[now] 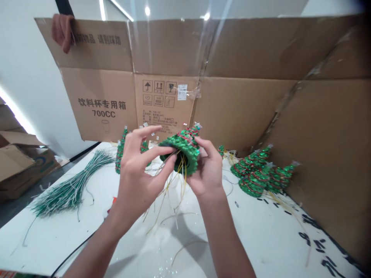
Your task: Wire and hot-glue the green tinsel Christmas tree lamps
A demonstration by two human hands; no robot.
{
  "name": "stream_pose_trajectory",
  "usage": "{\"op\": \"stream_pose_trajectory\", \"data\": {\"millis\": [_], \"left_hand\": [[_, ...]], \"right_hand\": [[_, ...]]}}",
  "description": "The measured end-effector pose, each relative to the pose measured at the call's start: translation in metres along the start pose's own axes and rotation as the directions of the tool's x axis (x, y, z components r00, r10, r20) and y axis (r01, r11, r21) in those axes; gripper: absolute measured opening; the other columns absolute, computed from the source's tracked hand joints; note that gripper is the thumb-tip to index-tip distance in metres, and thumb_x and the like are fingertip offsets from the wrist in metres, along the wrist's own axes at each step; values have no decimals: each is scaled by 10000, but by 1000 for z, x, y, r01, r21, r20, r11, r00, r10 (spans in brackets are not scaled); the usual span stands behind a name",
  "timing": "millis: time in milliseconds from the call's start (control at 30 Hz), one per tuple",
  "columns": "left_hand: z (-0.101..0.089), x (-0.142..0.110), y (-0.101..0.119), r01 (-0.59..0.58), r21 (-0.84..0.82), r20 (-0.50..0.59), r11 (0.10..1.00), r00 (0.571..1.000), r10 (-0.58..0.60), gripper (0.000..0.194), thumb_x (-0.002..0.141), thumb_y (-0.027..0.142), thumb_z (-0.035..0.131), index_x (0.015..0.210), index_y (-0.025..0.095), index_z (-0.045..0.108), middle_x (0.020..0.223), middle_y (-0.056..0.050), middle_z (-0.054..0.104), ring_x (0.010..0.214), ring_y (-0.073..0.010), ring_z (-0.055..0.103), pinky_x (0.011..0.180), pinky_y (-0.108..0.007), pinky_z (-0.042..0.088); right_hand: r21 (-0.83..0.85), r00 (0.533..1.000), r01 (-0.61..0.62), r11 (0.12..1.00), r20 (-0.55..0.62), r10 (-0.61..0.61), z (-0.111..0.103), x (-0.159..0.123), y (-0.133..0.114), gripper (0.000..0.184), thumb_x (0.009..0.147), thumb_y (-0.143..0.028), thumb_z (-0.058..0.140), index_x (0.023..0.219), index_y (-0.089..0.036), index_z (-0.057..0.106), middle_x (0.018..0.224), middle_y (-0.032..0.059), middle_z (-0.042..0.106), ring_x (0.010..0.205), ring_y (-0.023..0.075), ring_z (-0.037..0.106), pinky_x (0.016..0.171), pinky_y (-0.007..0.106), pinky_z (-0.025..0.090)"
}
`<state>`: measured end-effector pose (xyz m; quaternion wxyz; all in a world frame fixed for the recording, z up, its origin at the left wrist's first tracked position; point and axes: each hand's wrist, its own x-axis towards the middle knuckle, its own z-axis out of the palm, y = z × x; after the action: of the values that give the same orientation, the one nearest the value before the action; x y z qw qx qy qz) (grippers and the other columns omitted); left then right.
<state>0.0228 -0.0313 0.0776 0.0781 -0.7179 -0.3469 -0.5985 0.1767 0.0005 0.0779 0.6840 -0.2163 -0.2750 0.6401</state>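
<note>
A small green tinsel Christmas tree (pixel 189 141) with red garland and a silver star is tilted so that its hollow underside faces me. My right hand (pixel 207 168) is closed around its right side. At the rim of the opening, my left hand (pixel 145 162) has its thumb and index finger pinched near the wires, its other fingers raised. Whether a wire lies between those fingertips is hard to make out. Thin yellow and pale wires (pixel 166 185) hang from the hollow base over the white table (pixel 139 247).
A bundle of green wires (pixel 74 183) lies left. Several tinsel trees (pixel 257 173) stand at right, another tree (pixel 120 150) behind my left hand. Small black pieces (pixel 319 245) lie along the right edge. Cardboard (pixel 246 108) walls the back; another person's hand (pixel 62 33) grips its top.
</note>
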Motion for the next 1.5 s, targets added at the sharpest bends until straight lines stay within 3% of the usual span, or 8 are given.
{"op": "stream_pose_trajectory", "data": {"millis": [133,267,400,533,700,867,1033,1500], "left_hand": [[32,-9,-14,62,-190,-97,980,992,-82,83,914,164,836,925,245,830,1463,-85,683,1357,-288,672,1145,-537,564],[50,-9,-17,40,-400,-158,916,981,-112,146,903,87,807,846,221,805,1350,-73,752,1249,-256,730,1105,-483,600],[59,-4,-15,9,-435,-196,901,975,-104,145,898,95,824,893,239,834,1313,-64,780,1164,-250,749,996,-448,623],[61,-1,-13,-60,-451,-217,891,975,-44,173,892,74,827,915,246,835,1282,-58,779,1115,-230,754,894,-389,638],[54,-1,-12,-125,-354,-319,927,948,5,193,871,54,831,816,233,784,1261,-43,764,1087,-225,746,837,-371,618],[47,-1,-12,-183,-317,-331,931,941,72,208,852,42,826,832,242,773,1261,-34,757,1090,-236,749,876,-406,628],[45,1,-16,-175,-309,-307,935,949,76,214,850,25,821,857,231,763,1273,-47,746,1079,-231,743,864,-398,621],[44,3,-18,-192,-250,-276,949,954,121,200,893,41,794,851,226,729,1245,-57,748,1074,-216,736,823,-356,612]], "right_hand": [[36,997,82,996,-11,-81,3,-8,2,241,761,-295,887,960,-243,761,930,-18,806,935,224,776,920,372,649],[35,973,227,973,31,-228,4,-13,4,415,797,-267,901,1142,-291,671,1057,-13,776,976,206,765,919,363,647],[4,950,313,950,-17,-313,5,-14,3,431,792,-268,906,1129,-304,640,1036,-17,751,981,211,752,918,359,645],[-35,942,334,942,34,-333,6,-15,-1,369,825,-320,893,1124,-299,678,1054,-7,755,975,214,755,916,351,644],[-43,966,202,978,171,-192,9,-21,-3,261,911,-365,818,1144,-299,719,1108,0,804,1050,237,769,962,380,640],[-16,969,82,996,236,-76,10,-28,-4,461,885,-393,831,1316,-318,686,1212,10,821,1113,266,775,947,393,653],[-32,956,82,996,284,-69,8,-28,-5,581,854,-320,834,1401,-336,638,1268,3,816,1136,268,779,973,395,653],[-75,962,93,993,266,-70,7,-23,1,553,852,-342,810,1380,-332,647,1236,15,822,1115,277,787,953,398,665]]}}
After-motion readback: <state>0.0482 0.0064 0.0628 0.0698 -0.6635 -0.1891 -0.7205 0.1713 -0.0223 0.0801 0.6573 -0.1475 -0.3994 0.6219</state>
